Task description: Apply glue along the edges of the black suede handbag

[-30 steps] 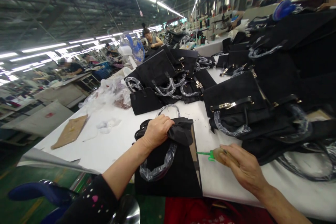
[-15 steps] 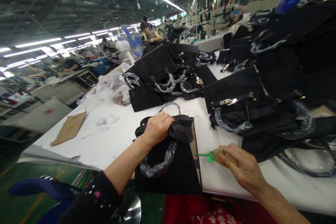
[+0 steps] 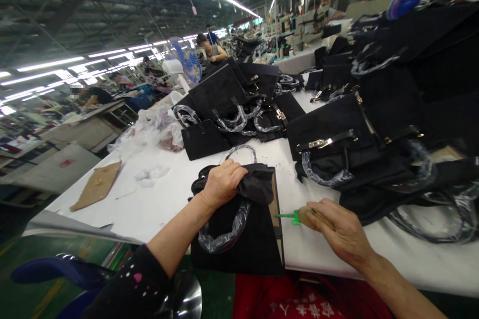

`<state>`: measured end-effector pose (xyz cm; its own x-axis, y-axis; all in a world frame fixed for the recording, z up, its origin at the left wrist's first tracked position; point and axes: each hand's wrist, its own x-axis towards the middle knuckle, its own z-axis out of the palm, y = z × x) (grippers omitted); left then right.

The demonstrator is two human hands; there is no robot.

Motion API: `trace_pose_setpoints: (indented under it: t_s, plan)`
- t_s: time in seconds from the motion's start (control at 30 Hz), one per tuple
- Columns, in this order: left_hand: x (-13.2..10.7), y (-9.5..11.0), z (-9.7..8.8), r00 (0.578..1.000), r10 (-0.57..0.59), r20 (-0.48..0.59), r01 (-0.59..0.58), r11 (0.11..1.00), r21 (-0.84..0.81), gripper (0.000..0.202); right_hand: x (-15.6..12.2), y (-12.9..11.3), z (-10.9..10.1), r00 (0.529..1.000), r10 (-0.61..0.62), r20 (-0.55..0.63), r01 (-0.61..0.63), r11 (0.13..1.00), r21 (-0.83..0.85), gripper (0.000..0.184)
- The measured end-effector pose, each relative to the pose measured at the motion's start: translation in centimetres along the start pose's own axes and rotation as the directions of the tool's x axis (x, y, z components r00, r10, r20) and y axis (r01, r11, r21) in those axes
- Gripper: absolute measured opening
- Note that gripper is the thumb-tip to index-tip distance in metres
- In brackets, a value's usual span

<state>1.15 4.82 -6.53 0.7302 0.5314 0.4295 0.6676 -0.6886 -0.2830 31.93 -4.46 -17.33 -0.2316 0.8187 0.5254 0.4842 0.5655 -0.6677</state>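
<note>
A black handbag (image 3: 239, 239) with plastic-wrapped handles lies at the table's front edge. My left hand (image 3: 223, 182) is closed on the black fabric at its top. To the right, my right hand (image 3: 339, 227) grips a squeeze bottle (image 3: 311, 218), brownish and with a green nozzle (image 3: 290, 216). The nozzle tip points left at the tan strip (image 3: 274, 194) along the bag's open right side; whether it touches there I cannot tell. One wrapped handle (image 3: 228, 234) hangs over the bag's front, and another handle (image 3: 243, 148) stands behind my left hand.
Several black bags (image 3: 220, 92) are heaped at the back, and more bags (image 3: 333, 129) pile up on the right. Clear plastic (image 3: 160, 124) and a brown sheet (image 3: 96, 185) lie on the white table (image 3: 149, 209). A blue fan (image 3: 189, 60) stands behind; people sit farther off.
My right hand has shifted slightly left with the squeeze bottle, bringing the nozzle tip up to the tan strip. My left hand keeps its hold on the bag. The whole view has shifted slightly.
</note>
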Motion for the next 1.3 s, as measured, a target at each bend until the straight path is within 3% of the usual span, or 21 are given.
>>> trace_pose_setpoints:
  t_s: [0.17, 0.3, 0.4, 0.53, 0.6, 0.67, 0.83, 0.97, 1.1, 1.2, 1.3]
  plan:
    - [0.0, 0.1, -0.3, 1.0, 0.01, -0.02, -0.01, 1.0, 0.007, 0.016, -0.1, -0.6, -0.4, 0.973, 0.12, 0.195, -0.13, 0.991, 0.039, 0.023]
    - [0.1, 0.4, -0.6, 0.999, 0.021, -0.042, -0.021, 1.0, 0.013, 0.016, -0.2, -1.0, -0.8, 0.965, 0.198, 0.174, -0.212, 0.975, 0.067, 0.023]
    - [0.1, 0.7, -0.7, 0.997, 0.038, -0.064, -0.037, 0.999, 0.017, 0.017, -0.2, -0.9, -0.6, 0.923, 0.275, 0.269, -0.304, 0.95, 0.072, 0.026]
    - [0.1, 0.8, -0.6, 0.994, 0.058, -0.093, -0.056, 0.998, 0.028, 0.014, -0.2, -0.9, -0.3, 0.919, 0.341, 0.199, -0.361, 0.929, 0.077, 0.028]
    - [0.1, 0.8, -0.6, 0.992, 0.066, -0.109, -0.062, 0.997, 0.036, 0.014, -0.2, -1.0, -0.3, 0.898, 0.376, 0.228, -0.398, 0.915, 0.06, 0.03]
    - [0.1, 0.8, -0.6, 0.99, 0.074, -0.123, -0.07, 0.997, 0.043, 0.016, -0.1, -1.1, -0.4, 0.87, 0.4, 0.288, -0.433, 0.9, 0.059, 0.032]
    - [0.3, 0.9, -0.7, 0.986, 0.086, -0.142, -0.078, 0.995, 0.059, 0.015, 0.1, -1.3, -0.4, 0.864, 0.438, 0.247, -0.467, 0.881, 0.073, 0.031]
    - [0.2, 0.8, -0.8, 0.985, 0.088, -0.149, -0.079, 0.995, 0.067, 0.015, -0.3, -1.2, -0.2, 0.832, 0.452, 0.322, -0.501, 0.861, 0.087, 0.032]
    - [0.2, 0.8, -0.8, 0.984, 0.091, -0.154, -0.082, 0.995, 0.063, 0.015, -0.8, -0.9, -0.3, 0.861, 0.441, 0.252, -0.475, 0.875, 0.093, 0.028]
    - [0.2, 0.9, -0.8, 0.982, 0.101, -0.158, -0.093, 0.994, 0.056, 0.014, -0.9, -0.8, -0.6, 0.876, 0.375, 0.303, -0.422, 0.9, 0.107, 0.029]
    - [0.3, 1.0, -0.8, 0.981, 0.109, -0.158, -0.102, 0.993, 0.055, 0.014, -0.7, -1.1, -0.9, 0.911, 0.312, 0.271, -0.354, 0.927, 0.123, 0.029]
